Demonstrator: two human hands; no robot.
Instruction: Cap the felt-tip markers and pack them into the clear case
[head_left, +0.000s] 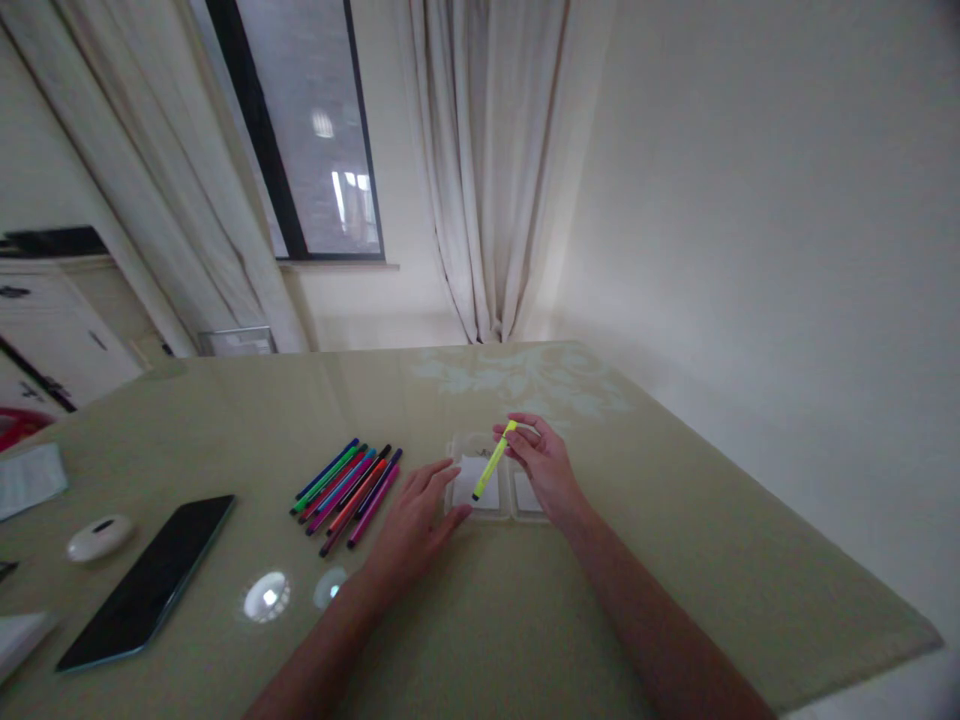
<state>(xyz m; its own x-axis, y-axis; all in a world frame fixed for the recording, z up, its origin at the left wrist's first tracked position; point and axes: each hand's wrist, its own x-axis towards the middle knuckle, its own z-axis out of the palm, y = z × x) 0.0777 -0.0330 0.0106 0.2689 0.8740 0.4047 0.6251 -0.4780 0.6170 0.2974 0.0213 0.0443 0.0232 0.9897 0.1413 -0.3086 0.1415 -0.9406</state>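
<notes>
My right hand point(541, 465) pinches a yellow marker point(494, 462) near its upper end and holds it tilted above a clear plastic case point(504, 518). The marker's dark tip points down to the left. White paper point(466, 490) shows inside the case's left half, and another white piece point(526, 493) lies in the right half, partly hidden by my right hand. At the case's left edge, my left hand point(422, 512) rests with fingers apart, thumb and fingertips by the rim. To its left lies a loose row of several coloured markers point(349, 490).
A dark tablet point(150, 580) and a white mouse point(100, 538) lie on the left of the table point(480, 620). A pale folded cloth or mask point(31, 480) is at the far left. A wall point(750, 250) runs along the right side; curtains point(487, 170) hang behind.
</notes>
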